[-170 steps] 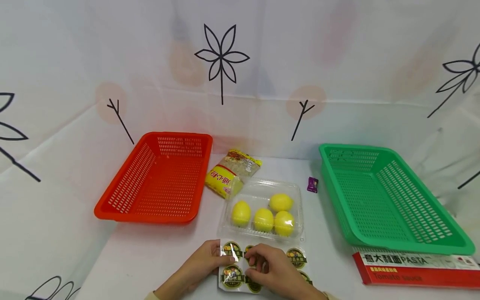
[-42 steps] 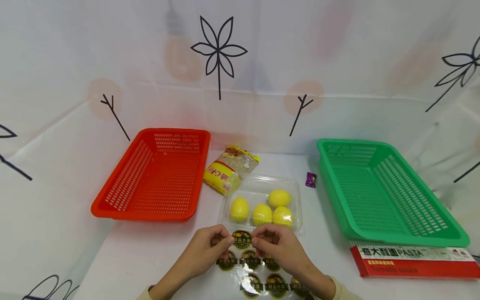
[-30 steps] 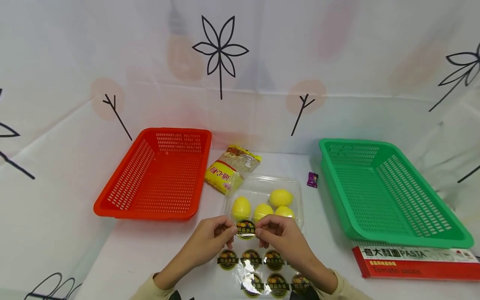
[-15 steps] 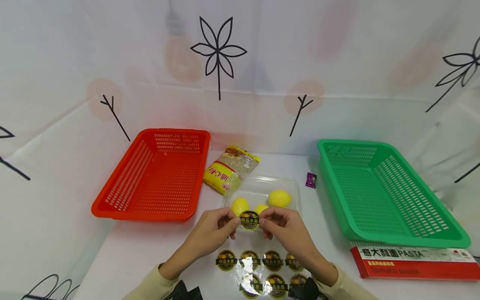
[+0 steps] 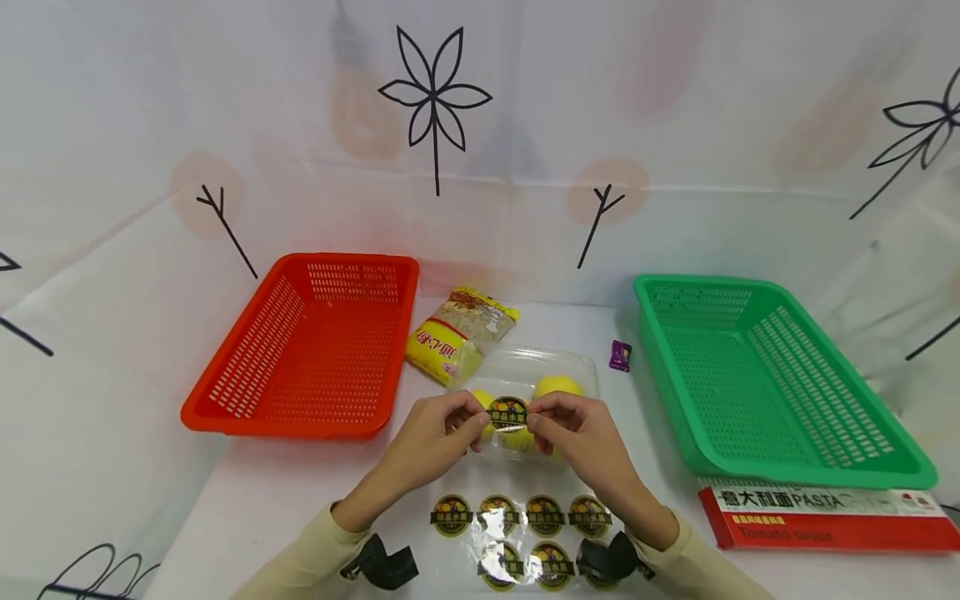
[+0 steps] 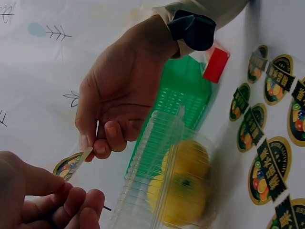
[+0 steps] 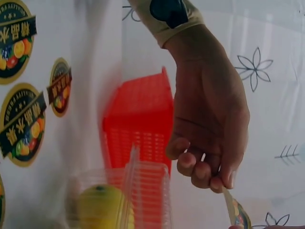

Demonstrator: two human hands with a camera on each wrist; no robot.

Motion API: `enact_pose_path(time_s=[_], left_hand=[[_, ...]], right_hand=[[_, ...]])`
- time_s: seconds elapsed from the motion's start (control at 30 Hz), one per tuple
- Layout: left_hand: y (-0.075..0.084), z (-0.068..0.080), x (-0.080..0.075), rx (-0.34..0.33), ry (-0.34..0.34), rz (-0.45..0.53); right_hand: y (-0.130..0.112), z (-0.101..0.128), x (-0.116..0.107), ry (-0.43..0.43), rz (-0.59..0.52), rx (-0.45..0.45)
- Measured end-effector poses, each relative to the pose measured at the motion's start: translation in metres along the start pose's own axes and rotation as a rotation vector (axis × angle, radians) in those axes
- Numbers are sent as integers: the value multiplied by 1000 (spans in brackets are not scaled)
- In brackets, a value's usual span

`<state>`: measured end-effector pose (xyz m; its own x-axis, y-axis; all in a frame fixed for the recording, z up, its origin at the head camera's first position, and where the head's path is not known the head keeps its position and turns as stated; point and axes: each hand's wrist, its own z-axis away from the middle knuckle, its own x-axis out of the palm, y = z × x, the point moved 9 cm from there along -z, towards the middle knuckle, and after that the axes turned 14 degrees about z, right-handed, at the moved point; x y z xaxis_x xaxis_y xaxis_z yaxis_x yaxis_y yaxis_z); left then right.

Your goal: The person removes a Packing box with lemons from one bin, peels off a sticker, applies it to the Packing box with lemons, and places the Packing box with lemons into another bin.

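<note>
A round black-and-gold sticker (image 5: 508, 413) with a fruit picture is stretched between both hands. My left hand (image 5: 437, 437) pinches its left end between thumb and forefinger, and my right hand (image 5: 581, 435) pinches the right end. Both hands hold it over a clear plastic clamshell box (image 5: 536, 360) with yellow lemons (image 5: 557, 386) inside; sticker and hands hide part of the fruit. In the left wrist view the sticker (image 6: 69, 164) hangs tilted above the box lid (image 6: 147, 157). Below the hands lies a sheet of more such stickers (image 5: 545, 517).
A red basket (image 5: 397, 358) stands at the left and a green basket (image 5: 675, 392) at the right. Behind the box lies a yellow food bag (image 5: 442, 346). A small purple packet (image 5: 620, 356) sits beside the green basket, and a red pasta box (image 5: 832, 529) lies in front of it.
At first the hands were at the sticker sheet. One sticker is now off it, held between both hands, and has moved forward from the sheet to over the lemon box.
</note>
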<state>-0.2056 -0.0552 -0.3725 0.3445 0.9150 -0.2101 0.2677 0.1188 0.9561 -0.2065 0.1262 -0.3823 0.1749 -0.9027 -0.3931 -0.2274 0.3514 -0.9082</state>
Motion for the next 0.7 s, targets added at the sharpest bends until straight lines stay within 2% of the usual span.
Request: enact_pose_path(time_s=[0.2,0.47,0.7], left_hand=[[0,-10,0,-10,-13,2],[0,-18,1,-4,-2,4],[2,-24,1,9,8,-32]], right_hand=[[-2,-6,-6,31,10,-28],[2,-10,-11,60,30,-14],[4,-17,-16,75,70,-1]])
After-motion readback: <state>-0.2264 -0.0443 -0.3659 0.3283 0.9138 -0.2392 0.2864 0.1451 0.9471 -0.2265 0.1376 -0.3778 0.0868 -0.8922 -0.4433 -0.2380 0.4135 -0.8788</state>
